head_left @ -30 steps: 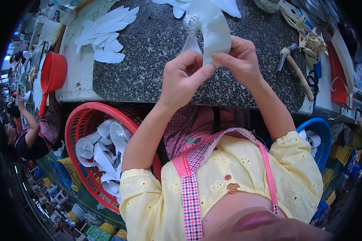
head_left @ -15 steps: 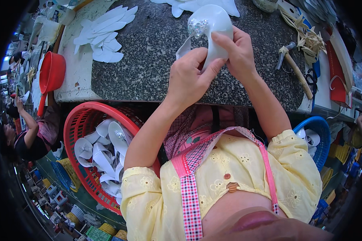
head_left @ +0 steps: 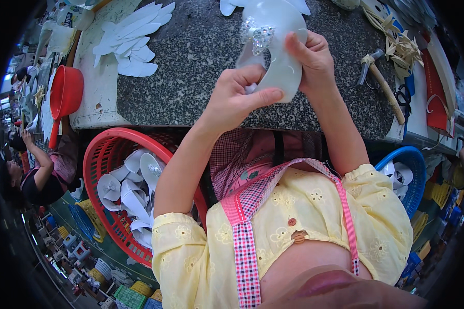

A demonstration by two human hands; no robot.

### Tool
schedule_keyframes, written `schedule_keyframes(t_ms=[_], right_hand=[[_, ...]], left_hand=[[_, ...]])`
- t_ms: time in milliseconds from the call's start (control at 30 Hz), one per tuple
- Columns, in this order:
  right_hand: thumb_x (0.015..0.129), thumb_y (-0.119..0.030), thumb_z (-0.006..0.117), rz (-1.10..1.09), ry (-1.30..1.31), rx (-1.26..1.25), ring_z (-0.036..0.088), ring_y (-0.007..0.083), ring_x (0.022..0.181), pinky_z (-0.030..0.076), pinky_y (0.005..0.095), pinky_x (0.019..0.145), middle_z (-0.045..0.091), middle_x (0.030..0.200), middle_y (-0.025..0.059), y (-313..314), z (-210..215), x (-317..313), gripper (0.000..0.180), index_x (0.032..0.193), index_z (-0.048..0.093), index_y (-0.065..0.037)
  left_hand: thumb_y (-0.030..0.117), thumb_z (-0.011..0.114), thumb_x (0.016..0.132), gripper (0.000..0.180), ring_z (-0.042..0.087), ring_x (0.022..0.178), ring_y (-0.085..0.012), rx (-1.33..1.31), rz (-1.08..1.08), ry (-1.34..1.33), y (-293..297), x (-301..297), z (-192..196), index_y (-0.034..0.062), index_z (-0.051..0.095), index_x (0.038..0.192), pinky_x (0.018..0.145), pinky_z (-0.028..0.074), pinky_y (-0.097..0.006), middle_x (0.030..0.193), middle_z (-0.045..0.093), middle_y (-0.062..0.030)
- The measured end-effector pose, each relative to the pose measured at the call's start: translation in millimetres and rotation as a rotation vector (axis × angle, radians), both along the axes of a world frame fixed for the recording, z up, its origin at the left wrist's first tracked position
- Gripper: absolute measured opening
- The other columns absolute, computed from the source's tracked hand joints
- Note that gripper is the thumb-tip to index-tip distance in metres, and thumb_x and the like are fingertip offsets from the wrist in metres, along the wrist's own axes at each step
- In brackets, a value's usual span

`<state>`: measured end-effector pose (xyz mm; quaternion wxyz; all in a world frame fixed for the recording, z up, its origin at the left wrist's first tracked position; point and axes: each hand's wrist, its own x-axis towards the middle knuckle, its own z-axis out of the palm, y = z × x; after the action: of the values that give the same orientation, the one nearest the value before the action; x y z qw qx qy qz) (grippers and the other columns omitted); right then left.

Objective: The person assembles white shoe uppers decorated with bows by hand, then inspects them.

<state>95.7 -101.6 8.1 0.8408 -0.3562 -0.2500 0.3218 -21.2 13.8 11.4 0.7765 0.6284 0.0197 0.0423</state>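
Note:
Both hands hold a white shoe upper point(head_left: 283, 74) with a cluster of clear rhinestones on it, above the dark speckled stone slab point(head_left: 185, 92). My left hand point(head_left: 237, 98) grips its lower left part, thumb lying across the front and fingers behind. On the other side my right hand point(head_left: 314, 62) pinches the edge, its thumb on the front face. Part of the upper behind the left fingers is hidden. A fanned stack of white, flat, sole-shaped pieces point(head_left: 131, 41) lies to the left, and more white pieces point(head_left: 230, 7) show at the far edge.
A hammer point(head_left: 384, 87) lies at the right, near black-handled scissors point(head_left: 404, 98) and a bundle of beige strips point(head_left: 397, 49). A red dipper point(head_left: 66, 91) is at the left. Below the bench stand a red basket point(head_left: 95, 154) of white uppers and a blue basket point(head_left: 416, 175). Another person point(head_left: 38, 172) sits left.
The upper has turned in my hands and come nearer, showing more of its broad white face and the rhinestones. My left hand has shifted slightly downward.

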Motion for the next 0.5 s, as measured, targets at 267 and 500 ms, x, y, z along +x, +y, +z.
schedule_keyframes(t_ms=[267, 500], right_hand=[[0.080, -0.020, 0.066, -0.201, -0.162, -0.143, 0.059, 0.0097, 0.059, 0.049, 0.0223, 0.051, 0.063, 0.075, 0.0057, -6, -1, 19, 0.023, 0.084, 0.060, 0.002], [0.083, -0.033, 0.061, -0.144, -0.189, -0.110, 0.059, 0.0119, 0.060, 0.046, 0.0241, 0.049, 0.060, 0.078, 0.0076, -4, -14, 20, 0.036, 0.096, 0.056, 0.000]], left_hand=[[0.029, 0.071, 0.069, 0.031, 0.057, 0.067, -0.0243, 1.036, 0.300, -0.349, 3, -3, 23, 0.0022, 0.061, 0.080, 0.061, 0.045, -0.033, 0.075, 0.058, -0.0088], [0.052, 0.049, 0.084, 0.056, 0.061, 0.077, -0.0227, -0.329, 0.354, -0.115, 35, 8, -17, -0.0024, 0.060, 0.092, 0.079, 0.048, -0.037, 0.090, 0.063, -0.0120]])
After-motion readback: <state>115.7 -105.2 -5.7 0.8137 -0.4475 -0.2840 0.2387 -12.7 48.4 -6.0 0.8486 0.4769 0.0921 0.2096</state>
